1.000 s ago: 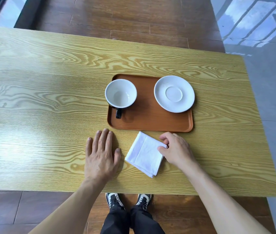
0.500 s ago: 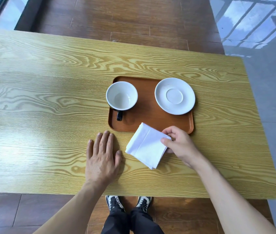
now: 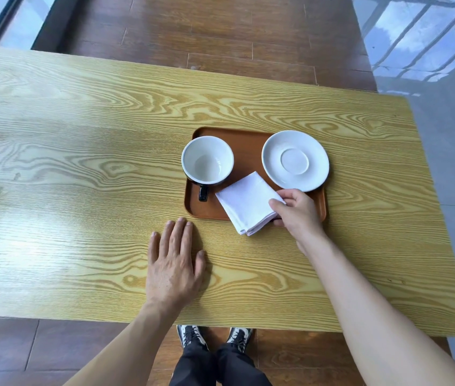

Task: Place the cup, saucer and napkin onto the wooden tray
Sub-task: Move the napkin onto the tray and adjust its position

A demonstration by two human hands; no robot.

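A brown wooden tray (image 3: pixel 248 140) lies on the table. On its left side stands a cup (image 3: pixel 207 160), white inside with a black handle pointing toward me. A white saucer (image 3: pixel 295 160) sits on the tray's right side. My right hand (image 3: pixel 295 215) pinches the right corner of a folded white napkin (image 3: pixel 245 203), which hangs over the tray's front part, its near corner past the tray's front rim. My left hand (image 3: pixel 174 260) rests flat on the table, fingers spread, in front of the tray's left corner.
The yellow wood-grain table (image 3: pixel 81 176) spreads wide to the left. Its near edge runs just above my shoes (image 3: pixel 215 337). Dark wooden floor lies beyond the far edge, grey glossy floor to the right.
My right hand has lifted the napkin from the table and carried it forward over the tray's front part. My left hand has stayed flat on the table.
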